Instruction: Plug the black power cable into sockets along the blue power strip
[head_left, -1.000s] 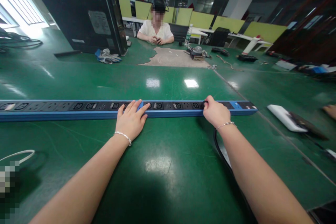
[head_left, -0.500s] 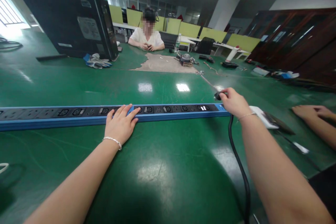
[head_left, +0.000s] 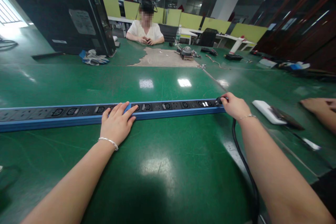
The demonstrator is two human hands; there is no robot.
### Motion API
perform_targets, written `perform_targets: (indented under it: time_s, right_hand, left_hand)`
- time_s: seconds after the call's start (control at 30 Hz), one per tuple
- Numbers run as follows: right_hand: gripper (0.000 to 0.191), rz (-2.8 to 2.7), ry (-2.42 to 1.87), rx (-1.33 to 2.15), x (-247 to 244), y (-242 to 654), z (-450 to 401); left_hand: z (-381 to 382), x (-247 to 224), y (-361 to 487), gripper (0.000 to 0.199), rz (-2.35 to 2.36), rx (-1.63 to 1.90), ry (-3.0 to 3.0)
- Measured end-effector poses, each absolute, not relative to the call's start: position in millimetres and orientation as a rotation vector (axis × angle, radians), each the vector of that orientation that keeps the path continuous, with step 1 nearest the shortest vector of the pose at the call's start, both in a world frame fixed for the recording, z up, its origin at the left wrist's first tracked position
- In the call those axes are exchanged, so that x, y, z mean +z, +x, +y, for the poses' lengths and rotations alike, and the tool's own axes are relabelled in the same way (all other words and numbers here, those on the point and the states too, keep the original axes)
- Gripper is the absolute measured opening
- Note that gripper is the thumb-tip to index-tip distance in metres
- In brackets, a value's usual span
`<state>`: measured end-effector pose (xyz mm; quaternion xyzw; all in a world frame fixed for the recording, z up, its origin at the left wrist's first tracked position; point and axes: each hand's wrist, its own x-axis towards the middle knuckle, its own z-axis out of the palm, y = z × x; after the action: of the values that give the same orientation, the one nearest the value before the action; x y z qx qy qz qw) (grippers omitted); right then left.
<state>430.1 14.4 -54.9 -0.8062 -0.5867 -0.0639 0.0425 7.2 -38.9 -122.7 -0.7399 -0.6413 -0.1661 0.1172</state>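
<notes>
A long blue power strip (head_left: 168, 111) with a row of black sockets lies across the green table. My left hand (head_left: 117, 120) rests on it near the middle, fingers spread over its top and front edge. At the strip's right end, my right hand (head_left: 235, 106) pinches a black power plug (head_left: 218, 101). The plug sits low over the last part of the strip; whether it touches a socket I cannot tell. From the right hand a thick black cable (head_left: 240, 154) hangs down toward the near edge.
A black computer case (head_left: 60, 17) stands at the back left, with work gloves (head_left: 93, 57) beside it. A person (head_left: 146, 29) sits across the table. Another person's hand (head_left: 319, 112) rests at the right, near a white box (head_left: 267, 112). A bottle (head_left: 178, 35) stands farther back.
My right hand has brought the plug down and toward the strip's right end. The left hand stays on the strip. The view has shifted slightly.
</notes>
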Motion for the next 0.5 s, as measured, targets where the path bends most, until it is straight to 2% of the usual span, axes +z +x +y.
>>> perform_targets:
  time_s: [0.5]
  right_hand:
    - [0.04,-1.706,-2.532,-0.275,-58,417,12]
  left_hand:
    - [-38,-122,7,0.04,-1.896,-0.482,-2.19]
